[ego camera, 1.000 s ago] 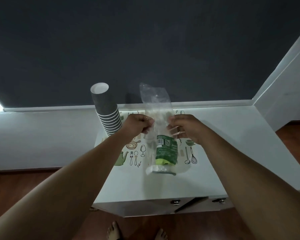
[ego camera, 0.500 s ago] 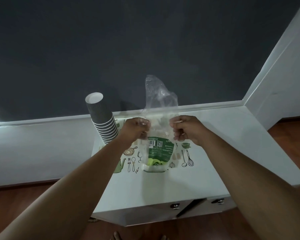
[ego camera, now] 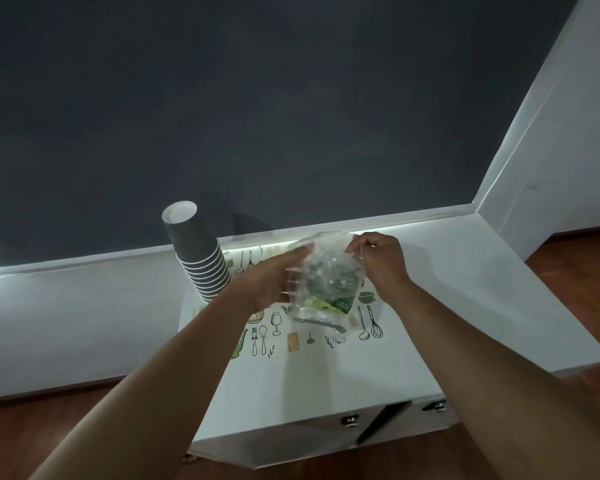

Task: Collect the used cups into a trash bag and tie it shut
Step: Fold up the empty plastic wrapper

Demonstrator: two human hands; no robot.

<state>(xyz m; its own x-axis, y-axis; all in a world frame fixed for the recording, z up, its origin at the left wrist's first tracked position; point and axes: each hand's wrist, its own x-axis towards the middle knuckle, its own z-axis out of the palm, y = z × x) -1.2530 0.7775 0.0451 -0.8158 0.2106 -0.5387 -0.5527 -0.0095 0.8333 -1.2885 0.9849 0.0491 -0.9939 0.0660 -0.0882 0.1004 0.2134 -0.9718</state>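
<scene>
A clear plastic bag [ego camera: 326, 275] with a green label hangs between my two hands above the white cabinet top [ego camera: 312, 386]. My left hand [ego camera: 274, 282] holds the bag's left side with its fingers spread along the plastic. My right hand [ego camera: 378, 261] pinches the bag's upper right edge. A tall, leaning stack of dark ribbed paper cups [ego camera: 198, 258] with white rims stands on the cabinet's back left corner, just left of my left hand.
The cabinet top carries a print of kitchen utensils [ego camera: 369, 323] and stands against a white ledge below a dark grey wall [ego camera: 257, 116]. Two drawer knobs [ego camera: 350, 420] show on its front. Brown wooden floor [ego camera: 32, 434] lies on both sides.
The bag's tall upright top has come down and the plastic is bunched between my hands. My left hand has opened along the bag. The view has tilted upward.
</scene>
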